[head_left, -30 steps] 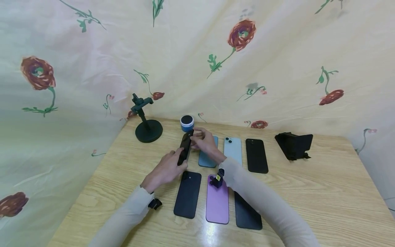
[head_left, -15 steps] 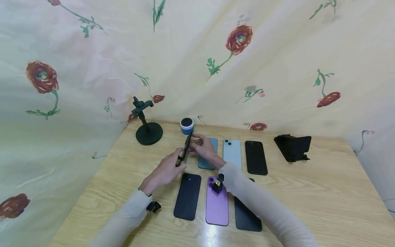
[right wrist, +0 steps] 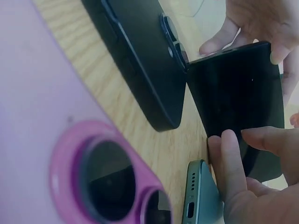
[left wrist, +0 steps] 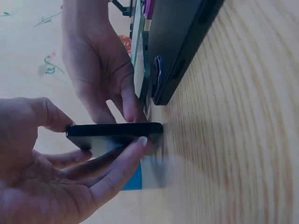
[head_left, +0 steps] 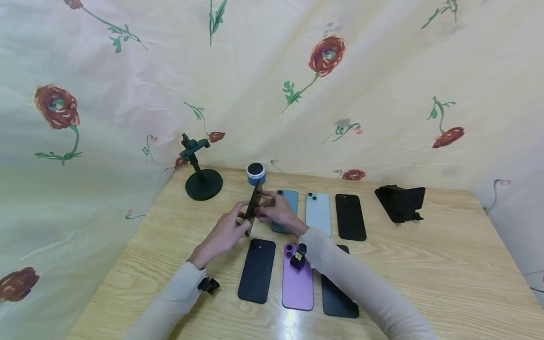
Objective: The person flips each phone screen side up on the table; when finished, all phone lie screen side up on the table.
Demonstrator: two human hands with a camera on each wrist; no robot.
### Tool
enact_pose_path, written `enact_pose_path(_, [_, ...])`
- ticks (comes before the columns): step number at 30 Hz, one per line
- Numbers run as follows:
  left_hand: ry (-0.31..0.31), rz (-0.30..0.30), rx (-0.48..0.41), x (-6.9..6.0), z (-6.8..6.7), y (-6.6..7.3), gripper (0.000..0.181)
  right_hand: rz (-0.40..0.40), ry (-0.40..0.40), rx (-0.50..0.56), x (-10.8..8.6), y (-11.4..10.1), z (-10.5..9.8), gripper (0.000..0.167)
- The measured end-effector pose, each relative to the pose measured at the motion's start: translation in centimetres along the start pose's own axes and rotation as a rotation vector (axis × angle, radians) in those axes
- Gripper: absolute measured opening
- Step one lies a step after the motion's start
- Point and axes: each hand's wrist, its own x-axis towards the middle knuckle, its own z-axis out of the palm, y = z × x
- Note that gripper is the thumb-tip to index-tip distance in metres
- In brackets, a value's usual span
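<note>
A black smartphone [head_left: 251,216] is tilted up on its long side over the table. My left hand [head_left: 225,231] grips it by its edges near the lower end. In the right wrist view its dark screen [right wrist: 233,88] faces my right hand [head_left: 278,210]. Bent fingers [right wrist: 231,161] of that hand touch the screen near the upper end. Whether any of them reach round the phone is unclear. Beneath the right hand lies a blue phone [head_left: 290,199], partly covered. A dark phone [head_left: 257,271] lies just in front of the held one.
A purple phone [head_left: 297,290] and another dark phone [head_left: 341,297] lie under the right forearm. Further right are a light blue phone [head_left: 318,215] and a black one [head_left: 351,217]. Behind stand a round-based holder [head_left: 204,184], a blue cylinder [head_left: 256,174] and a folding stand [head_left: 399,203].
The smartphone has turned from its camera side showing to edge-on, with the screen toward the right hand. The right hand has shifted down along it onto the screen.
</note>
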Motion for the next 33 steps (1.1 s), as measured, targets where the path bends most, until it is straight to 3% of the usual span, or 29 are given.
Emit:
enact_pose_path(10, [0.073,0.043,-0.094,0.2,-0.9,-0.8,0.053,0.045,-0.011,-0.056,-0.4,-0.3,0.2,0.074])
enact_pose_path(18, [0.078,0.06,-0.119,0.5,-1.6,-1.2,0.051,0.051,-0.007,-0.091,-0.4,-0.4,0.3,0.077])
enact_pose_path(28, [0.155,0.029,-0.054,0.6,-1.8,-1.5,0.048,0.032,0.013,-0.116,-0.7,-0.6,0.5,0.081])
enact_pose_path(33, [0.164,0.003,-0.024,0.7,-2.0,-1.9,0.048,0.021,0.036,-0.189,-0.6,-0.6,0.7,0.083])
